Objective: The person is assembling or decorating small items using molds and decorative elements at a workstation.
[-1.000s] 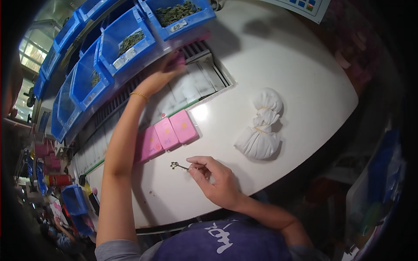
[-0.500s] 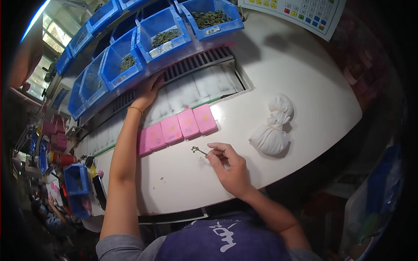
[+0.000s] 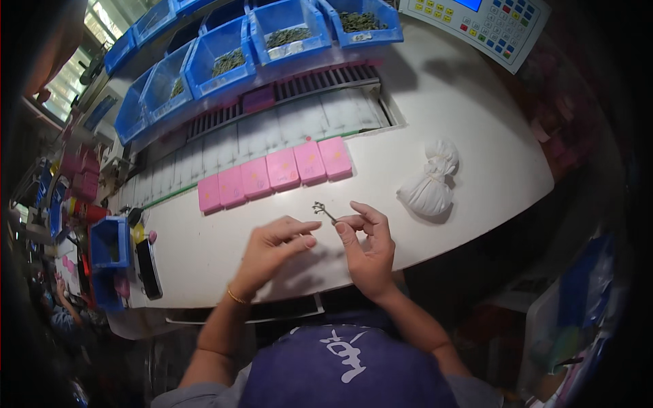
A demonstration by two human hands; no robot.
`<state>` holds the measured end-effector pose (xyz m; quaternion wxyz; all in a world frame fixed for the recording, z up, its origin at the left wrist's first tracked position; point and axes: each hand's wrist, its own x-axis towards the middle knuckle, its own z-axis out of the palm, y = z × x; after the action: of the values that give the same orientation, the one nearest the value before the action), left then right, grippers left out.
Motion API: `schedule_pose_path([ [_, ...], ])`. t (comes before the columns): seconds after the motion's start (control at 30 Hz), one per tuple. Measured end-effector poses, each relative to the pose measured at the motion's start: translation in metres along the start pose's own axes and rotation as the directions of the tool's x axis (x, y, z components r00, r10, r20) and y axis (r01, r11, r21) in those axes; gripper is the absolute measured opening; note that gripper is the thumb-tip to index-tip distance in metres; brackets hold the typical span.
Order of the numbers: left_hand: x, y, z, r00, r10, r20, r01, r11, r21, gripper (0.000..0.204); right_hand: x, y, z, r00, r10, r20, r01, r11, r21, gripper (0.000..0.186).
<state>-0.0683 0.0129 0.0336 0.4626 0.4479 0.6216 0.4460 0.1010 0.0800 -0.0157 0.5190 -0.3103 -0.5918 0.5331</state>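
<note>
Between the thumb and fingers of my right hand (image 3: 368,248) is a small dark green branched stem (image 3: 324,210), its forked end pointing up and left. Close by on the left, my left hand (image 3: 275,250) hovers over the white table with thumb and forefinger apart and nothing between them. Beyond both hands lies a row of several pink blocks (image 3: 283,169) with faint marks on top. Another pink block (image 3: 258,100) sits on the dark slatted rollers (image 3: 299,89) under the bins.
Blue bins (image 3: 221,61) holding small dark green pieces overhang the far side. A tied white cloth bag (image 3: 426,192) rests at right, with a keypad panel (image 3: 476,27) behind it. A dark flat phone-like object (image 3: 147,270) lies at the table's left edge.
My left hand has drawn back from beneath the bins to beside my right hand. A pink block now shows on the rollers there. My right hand still pinches the stem.
</note>
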Motion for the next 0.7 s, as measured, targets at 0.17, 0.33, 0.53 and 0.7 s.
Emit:
schedule_pose_path([
  [0.17,-0.028,-0.027,0.034,0.983,-0.009,-0.183,-0.084,0.866,-0.492,0.029,-0.02,-0.012,0.008,0.984,-0.141,0.11,0.154,0.982,-0.113,0.032],
  [0.33,-0.036,-0.03,0.03,0.996,0.011,-0.09,-0.07,0.72,-0.69,0.02,-0.03,-0.045,0.012,0.971,0.124,0.205,-0.154,0.979,0.134,0.028],
  [0.53,-0.046,-0.029,0.033,0.98,-0.061,-0.188,-0.104,0.648,-0.755,0.018,-0.027,-0.043,0.007,0.941,-0.204,0.268,0.257,0.95,-0.18,0.021],
  [0.7,-0.049,-0.024,0.039,0.96,-0.062,-0.275,-0.15,0.714,-0.684,0.014,-0.024,-0.038,0.013,0.807,-0.466,0.363,0.581,0.734,-0.35,0.017],
])
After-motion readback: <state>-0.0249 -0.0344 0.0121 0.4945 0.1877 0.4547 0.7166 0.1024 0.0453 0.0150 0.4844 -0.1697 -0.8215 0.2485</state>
